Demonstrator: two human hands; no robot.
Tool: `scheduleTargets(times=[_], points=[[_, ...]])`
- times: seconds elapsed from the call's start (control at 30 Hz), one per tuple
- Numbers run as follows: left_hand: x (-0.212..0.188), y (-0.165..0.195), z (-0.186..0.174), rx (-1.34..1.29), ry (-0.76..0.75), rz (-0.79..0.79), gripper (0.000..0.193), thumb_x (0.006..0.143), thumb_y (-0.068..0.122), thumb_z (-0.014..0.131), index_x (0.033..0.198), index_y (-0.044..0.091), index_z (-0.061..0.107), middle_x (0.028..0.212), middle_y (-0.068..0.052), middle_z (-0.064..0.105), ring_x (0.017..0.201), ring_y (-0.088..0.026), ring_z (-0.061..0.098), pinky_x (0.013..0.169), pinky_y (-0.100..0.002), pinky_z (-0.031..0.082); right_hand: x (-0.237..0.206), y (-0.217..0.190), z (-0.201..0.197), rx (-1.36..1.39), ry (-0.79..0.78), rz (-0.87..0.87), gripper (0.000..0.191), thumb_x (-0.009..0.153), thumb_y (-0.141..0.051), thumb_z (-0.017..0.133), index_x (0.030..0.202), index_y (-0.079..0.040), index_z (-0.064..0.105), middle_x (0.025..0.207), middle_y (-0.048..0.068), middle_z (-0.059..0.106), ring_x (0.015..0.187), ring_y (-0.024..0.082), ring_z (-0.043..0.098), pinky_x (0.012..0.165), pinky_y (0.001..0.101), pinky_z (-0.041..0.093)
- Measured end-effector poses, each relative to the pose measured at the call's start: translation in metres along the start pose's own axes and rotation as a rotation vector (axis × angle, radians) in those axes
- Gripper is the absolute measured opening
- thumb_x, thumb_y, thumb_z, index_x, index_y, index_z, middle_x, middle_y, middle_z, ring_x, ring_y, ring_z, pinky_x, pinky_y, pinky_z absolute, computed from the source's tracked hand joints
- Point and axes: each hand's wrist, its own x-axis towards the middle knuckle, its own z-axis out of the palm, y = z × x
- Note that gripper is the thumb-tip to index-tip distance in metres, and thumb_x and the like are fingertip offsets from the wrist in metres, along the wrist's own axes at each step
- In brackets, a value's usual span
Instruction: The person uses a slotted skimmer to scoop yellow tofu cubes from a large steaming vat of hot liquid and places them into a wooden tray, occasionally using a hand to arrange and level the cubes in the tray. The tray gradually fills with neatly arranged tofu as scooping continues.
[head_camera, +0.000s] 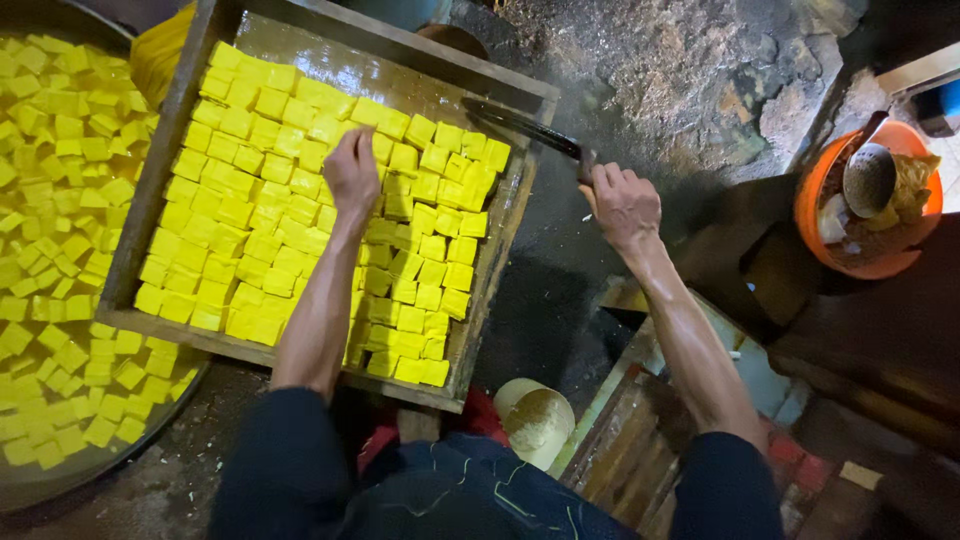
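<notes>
Steadily, my left hand (352, 172) pinches yellow cubes (300, 190) in the wooden tray (140, 220), while my right hand (625, 205) grips a long knife (525, 128) off the tray's edge, clear of them.

Wet, dark floor (640, 60) — on it an orange bucket (812, 215) and a pale bowl (535, 420).
</notes>
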Motion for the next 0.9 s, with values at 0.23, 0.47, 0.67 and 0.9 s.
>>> scheduleTargets(times=[0.23, 0.47, 0.67, 0.9], points=[[-0.1, -0.074, -0.122, 0.143, 0.011, -0.308, 0.047, 0.116, 0.033, 0.049, 0.095, 0.002, 0.078, 0.059, -0.009, 0.043, 0.055, -0.015, 0.04, 0.053, -0.036, 0.032, 0.0, -0.004, -0.016, -0.119, -0.074, 0.058, 0.033, 0.092, -0.041, 0.076, 0.104, -0.012, 0.065, 0.092, 0.003, 0.062, 0.079, 0.02, 0.067, 0.062, 0.0353, 0.053], [-0.205, -0.15, -0.316, 0.462, 0.064, 0.063, 0.021, 0.121, 0.018, 0.046, 0.116, 0.016, 0.067, 0.106, -0.013, 0.074, 0.097, -0.031, 0.072, 0.091, -0.046, 0.058, -0.01, -0.056, -0.024, 0.374, 0.015, 0.293, 0.025, 0.11, -0.034, 0.072, 0.113, -0.009, 0.07, 0.103, 0.015, 0.072, 0.091, 0.039, 0.069, 0.072, 0.0474, 0.054], [-0.249, -0.177, -0.48, 0.578, 0.558, -0.526, 0.043, 0.099, 0.018, 0.06, 0.138, 0.002, 0.052, 0.11, -0.023, 0.063, 0.101, -0.042, 0.06, 0.086, -0.052, 0.049, -0.012, -0.271, 0.0, 1.328, -0.17, 0.762, 0.035, 0.108, -0.036, 0.063, 0.102, -0.001, 0.061, 0.081, 0.006, 0.064, 0.07, 0.018, 0.058, 0.064, 0.0394, 0.048], [-0.292, -0.187, -0.531, 0.862, 0.297, -0.618, 0.046, 0.106, 0.029, 0.055, 0.139, -0.003, 0.055, 0.141, -0.026, 0.05, 0.135, -0.044, 0.039, 0.11, -0.056, 0.031, 0.06, -0.558, -0.043, 1.4, -0.496, 0.051, 0.029, 0.101, -0.026, 0.069, 0.109, 0.002, 0.071, 0.083, 0.008, 0.069, 0.075, 0.016, 0.062, 0.068, 0.0318, 0.052]])
